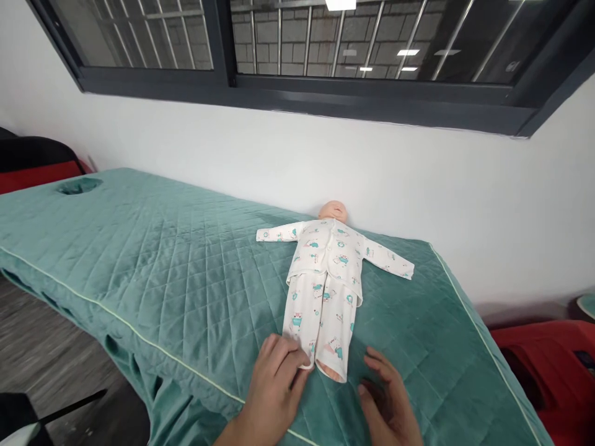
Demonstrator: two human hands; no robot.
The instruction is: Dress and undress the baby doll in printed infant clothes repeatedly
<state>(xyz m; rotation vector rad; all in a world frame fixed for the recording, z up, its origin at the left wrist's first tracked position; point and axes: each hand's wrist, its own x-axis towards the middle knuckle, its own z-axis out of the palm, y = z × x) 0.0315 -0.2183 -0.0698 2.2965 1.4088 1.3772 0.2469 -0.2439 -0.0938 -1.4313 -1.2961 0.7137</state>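
A baby doll (333, 210) lies on its back on the green quilted bed cover (209, 279), its head by the wall. It wears a white printed shirt (331, 251) with the sleeves spread out and matching trousers (307, 310). My left hand (277, 378) is closed at the hem of the trouser leg on the left, thumb and fingers pinching the cloth. In the other leg opening a bit of the doll's foot shows. To the right of that leg, my right hand (388, 399) is held apart from the clothes, fingers curved and spread, with nothing in it.
A white wall (209, 148) and a dark-framed window (372, 99) stand behind the bed. The bed has a round hole (79, 186) at far left. A red object (553, 371) is beside the right edge, a black and red one (37, 161) at the left.
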